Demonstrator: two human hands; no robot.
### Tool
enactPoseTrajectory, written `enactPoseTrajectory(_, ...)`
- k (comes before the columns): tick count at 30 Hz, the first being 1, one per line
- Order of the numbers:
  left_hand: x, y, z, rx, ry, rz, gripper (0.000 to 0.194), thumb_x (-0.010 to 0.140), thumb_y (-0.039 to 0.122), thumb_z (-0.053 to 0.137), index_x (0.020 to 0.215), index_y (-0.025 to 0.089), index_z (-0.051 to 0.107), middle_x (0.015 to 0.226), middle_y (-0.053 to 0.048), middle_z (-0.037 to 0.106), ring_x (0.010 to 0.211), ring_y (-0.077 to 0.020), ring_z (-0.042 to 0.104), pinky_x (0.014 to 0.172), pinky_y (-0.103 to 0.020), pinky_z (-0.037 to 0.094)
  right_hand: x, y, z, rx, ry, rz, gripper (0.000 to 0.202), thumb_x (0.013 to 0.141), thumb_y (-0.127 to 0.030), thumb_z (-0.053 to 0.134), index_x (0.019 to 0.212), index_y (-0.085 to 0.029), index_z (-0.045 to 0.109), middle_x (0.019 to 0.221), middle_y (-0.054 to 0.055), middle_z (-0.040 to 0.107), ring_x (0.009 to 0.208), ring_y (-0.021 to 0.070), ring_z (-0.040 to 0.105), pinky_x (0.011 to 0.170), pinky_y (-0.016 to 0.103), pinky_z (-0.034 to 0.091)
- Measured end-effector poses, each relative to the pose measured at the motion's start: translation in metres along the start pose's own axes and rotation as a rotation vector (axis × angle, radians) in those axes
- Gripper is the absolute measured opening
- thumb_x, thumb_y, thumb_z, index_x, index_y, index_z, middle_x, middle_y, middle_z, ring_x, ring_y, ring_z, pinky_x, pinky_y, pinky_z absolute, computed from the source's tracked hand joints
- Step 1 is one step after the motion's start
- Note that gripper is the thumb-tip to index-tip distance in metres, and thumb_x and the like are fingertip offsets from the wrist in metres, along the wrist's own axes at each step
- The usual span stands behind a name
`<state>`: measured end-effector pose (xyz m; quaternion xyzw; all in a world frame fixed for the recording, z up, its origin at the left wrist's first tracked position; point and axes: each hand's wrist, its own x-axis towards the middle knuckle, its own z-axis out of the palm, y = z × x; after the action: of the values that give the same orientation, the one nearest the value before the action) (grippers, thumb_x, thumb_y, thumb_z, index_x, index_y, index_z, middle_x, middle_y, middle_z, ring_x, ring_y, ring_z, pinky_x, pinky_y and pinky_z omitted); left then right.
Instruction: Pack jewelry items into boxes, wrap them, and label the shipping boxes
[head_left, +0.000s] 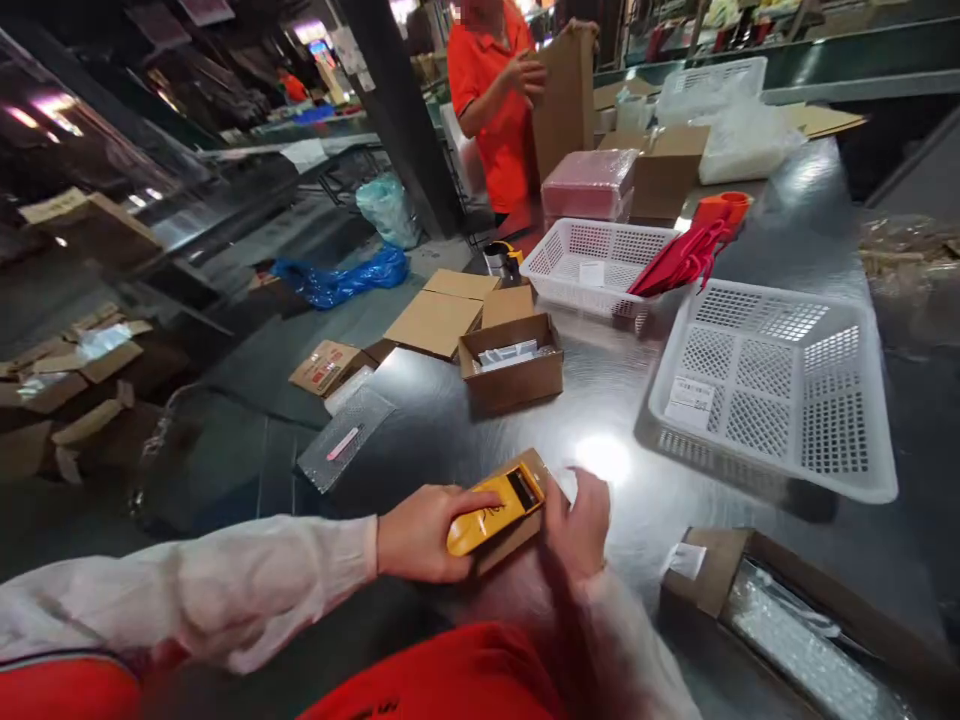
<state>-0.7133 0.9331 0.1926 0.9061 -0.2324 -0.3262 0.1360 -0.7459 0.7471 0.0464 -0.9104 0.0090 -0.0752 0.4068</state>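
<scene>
My left hand [431, 530] is closed around a small brown cardboard box [510, 545] and a yellow object [487, 518] lying along it. The yellow object has black script and a dark window at its far end; its exact kind I cannot make out. My thumb presses on its top. At the box's far right end, my right hand [581, 525] is closed, its fingers pinching a white paper label [566, 484]. The hand partly hides the label, so whether it touches the box is unclear. Both hands are above the near edge of the metal table [435, 440].
An open box [514, 375] with white packets stands ahead. White plastic baskets [806, 470] fill the right side, one holding red bags [686, 255]. A box with bubble wrap [806, 640] sits near right. A bubble pouch [341, 450] lies left. A person [491, 100] handles cardboard beyond.
</scene>
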Motion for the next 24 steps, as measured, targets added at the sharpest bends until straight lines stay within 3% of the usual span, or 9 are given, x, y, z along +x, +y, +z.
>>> enactPoseTrajectory(2, 0.002, -0.006, 0.005, 0.000, -0.002, 0.018, 0.073, 0.066, 0.035, 0.063, 0.138, 0.027, 0.054, 0.113, -0.004, 0.073, 0.094, -0.0257, 0.070, 0.082, -0.029, 0.052, 0.047, -0.004, -0.017, -0.128, -0.222, 0.249, 0.052, 0.097, -0.053, 0.035, 0.107, -0.016, 0.069, 0.104, 0.018, 0.069, 0.108, 0.0309, 0.059, 0.091, 0.046, 0.044)
enactPoseTrajectory(5, -0.014, -0.022, 0.008, -0.036, -0.012, 0.037, 0.074, 0.067, 0.038, 0.063, 0.140, 0.032, 0.052, 0.110, -0.002, 0.074, 0.092, -0.0269, 0.071, 0.079, -0.030, 0.052, 0.088, -0.016, -0.015, -0.163, -0.590, 0.379, 0.065, 0.095, -0.063, 0.034, 0.118, -0.012, 0.066, 0.110, 0.020, 0.069, 0.106, 0.0293, 0.062, 0.089, 0.040, 0.043)
enactPoseTrajectory(8, -0.062, -0.053, 0.015, -0.050, -0.035, -0.005, 0.075, 0.064, 0.037, 0.066, 0.138, 0.037, 0.053, 0.104, -0.001, 0.075, 0.089, -0.0281, 0.071, 0.075, -0.030, 0.052, 0.092, -0.022, -0.006, -0.247, -0.637, 0.428, 0.071, 0.093, -0.069, 0.030, 0.121, -0.014, 0.066, 0.114, 0.019, 0.068, 0.106, 0.0300, 0.063, 0.088, 0.037, 0.043)
enactPoseTrajectory(10, -0.098, -0.079, 0.028, -0.026, -0.076, -0.078, 0.073, 0.063, 0.035, 0.066, 0.135, 0.038, 0.056, 0.097, -0.002, 0.076, 0.085, -0.0282, 0.072, 0.072, -0.031, 0.052, 0.088, -0.021, -0.004, -0.286, -0.613, 0.443, 0.073, 0.092, -0.070, 0.029, 0.121, -0.016, 0.066, 0.115, 0.018, 0.069, 0.107, 0.0305, 0.063, 0.088, 0.037, 0.043)
enactPoseTrajectory(12, -0.118, -0.101, 0.045, 0.009, -0.111, -0.116, 0.070, 0.062, 0.035, 0.066, 0.132, 0.036, 0.059, 0.094, -0.004, 0.076, 0.084, -0.0293, 0.071, 0.072, -0.032, 0.052, 0.087, -0.020, -0.004, -0.297, -0.607, 0.439, 0.074, 0.092, -0.070, 0.027, 0.119, -0.015, 0.068, 0.114, 0.019, 0.069, 0.107, 0.0298, 0.063, 0.088, 0.036, 0.042)
enactPoseTrajectory(14, -0.114, -0.114, 0.062, 0.021, -0.115, -0.091, 0.070, 0.061, 0.036, 0.067, 0.131, 0.035, 0.060, 0.095, -0.006, 0.075, 0.086, -0.0311, 0.071, 0.074, -0.035, 0.053, 0.089, -0.017, -0.004, -0.295, -0.598, 0.419, 0.075, 0.093, -0.069, 0.026, 0.115, -0.012, 0.069, 0.113, 0.020, 0.069, 0.108, 0.0291, 0.063, 0.088, 0.035, 0.042)
enactPoseTrajectory(16, -0.093, -0.116, 0.074, 0.006, -0.095, -0.042, 0.070, 0.062, 0.040, 0.068, 0.131, 0.033, 0.060, 0.095, -0.008, 0.075, 0.086, -0.0330, 0.071, 0.076, -0.038, 0.054, 0.092, -0.015, -0.003, -0.274, -0.584, 0.425, 0.074, 0.093, -0.068, 0.028, 0.113, -0.010, 0.069, 0.112, 0.021, 0.069, 0.107, 0.0291, 0.063, 0.089, 0.036, 0.043)
enactPoseTrajectory(19, -0.062, -0.106, 0.084, -0.014, -0.061, 0.004, 0.066, 0.062, 0.042, 0.067, 0.127, 0.028, 0.063, 0.092, -0.011, 0.075, 0.085, -0.0358, 0.071, 0.073, -0.042, 0.055, 0.093, -0.015, -0.002, -0.184, -0.581, 0.466, 0.063, 0.092, -0.063, 0.039, 0.110, -0.009, 0.068, 0.109, 0.019, 0.071, 0.102, 0.0272, 0.066, 0.087, 0.035, 0.046)
enactPoseTrajectory(24, -0.044, -0.085, 0.095, 0.029, -0.024, 0.016, 0.049, 0.063, 0.037, 0.066, 0.108, 0.016, 0.069, 0.087, -0.018, 0.073, 0.082, -0.0378, 0.070, 0.069, -0.044, 0.057, 0.091, -0.020, -0.005, 0.103, -0.722, 0.533, 0.045, 0.083, -0.045, 0.066, 0.114, -0.013, 0.064, 0.104, 0.012, 0.074, 0.082, 0.0194, 0.070, 0.071, 0.028, 0.054)
